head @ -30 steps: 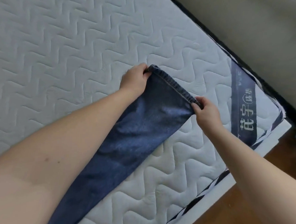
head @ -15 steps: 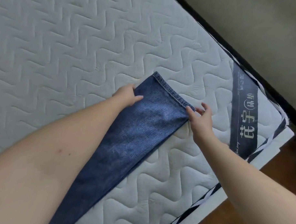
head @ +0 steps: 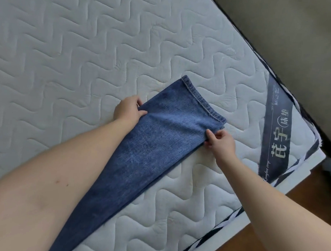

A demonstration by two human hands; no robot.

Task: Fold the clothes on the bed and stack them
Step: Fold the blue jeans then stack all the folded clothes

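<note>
- The jeans (head: 150, 153) lie flat on the quilted mattress (head: 69, 56), legs laid one on the other, running from under my left forearm out to the hem; the waist end is hidden below the edge of view
- My right hand (head: 219, 141) pinches the jeans' right edge just short of the hem, thumb on top, fingers tucked under
- My left hand (head: 127, 111) pinches the jeans' left edge, thumb on the denim, fingers curled beneath
- I judge the denim heavy and fairly stiff, not slippery; it should hold a crease and drape little, so gripping both side edges near the hem suits lifting it back for a fold
- The hem (head: 203, 100) lies beyond both hands, flat, its stitching a firm alternative hold
- Past the jeans' hem is the mattress's dark label band (head: 277, 133)
</note>
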